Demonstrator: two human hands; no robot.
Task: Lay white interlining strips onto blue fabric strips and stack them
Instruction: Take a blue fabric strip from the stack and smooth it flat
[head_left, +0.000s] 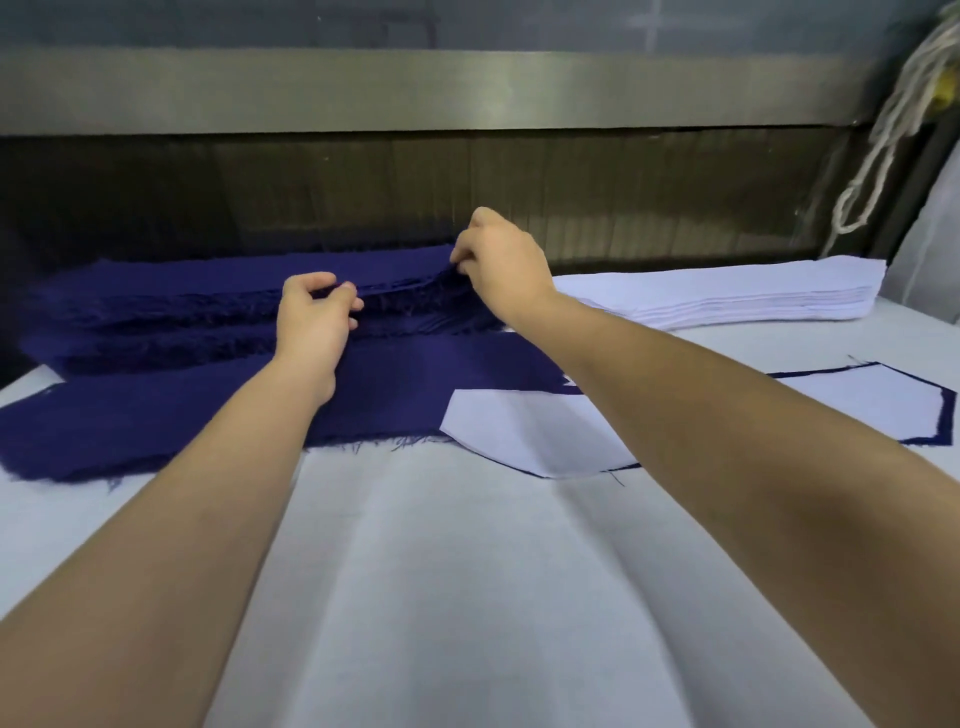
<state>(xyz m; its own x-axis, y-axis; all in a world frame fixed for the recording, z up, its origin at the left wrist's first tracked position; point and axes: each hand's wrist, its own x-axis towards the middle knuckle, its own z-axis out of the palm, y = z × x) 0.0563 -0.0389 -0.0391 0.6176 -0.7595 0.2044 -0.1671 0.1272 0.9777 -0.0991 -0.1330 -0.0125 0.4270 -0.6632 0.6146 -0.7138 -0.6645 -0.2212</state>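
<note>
— White cloth covers the table (467, 597), and a steel bar (467, 88) of some machine runs behind it. Where are the pieces?

— At the far left sits the pile of blue fabric strips (156, 312). Just right of it is the stack of white interlining strips (753, 296). Nearer, a single blue strip (182, 421) lies flat. Beside that, a laid interlining piece (519, 436) already rests on blue.

— And the hands?

— Both are at the pile's near top edge. On the left hand (311, 322) the fingers are curled, thumb and fingertips nipping the top layer. The right hand (501, 265) pinches the same edge further along and raises it a little.

— How will that cloth behave?

— Soft, light and limp, I'd judge. The cut edges are fuzzy with loose threads, so layers probably cling and two may come up together. Pinching only the topmost edge, rubbed free with the thumb, seems wise.

— Where to hold?

— Along the long edge at two well-spread points, as now, so the strip doesn't sag or fold in the middle. The interlining looks thinner and crisper. It should stay flat but may slide, so hold it near its ends.
</note>
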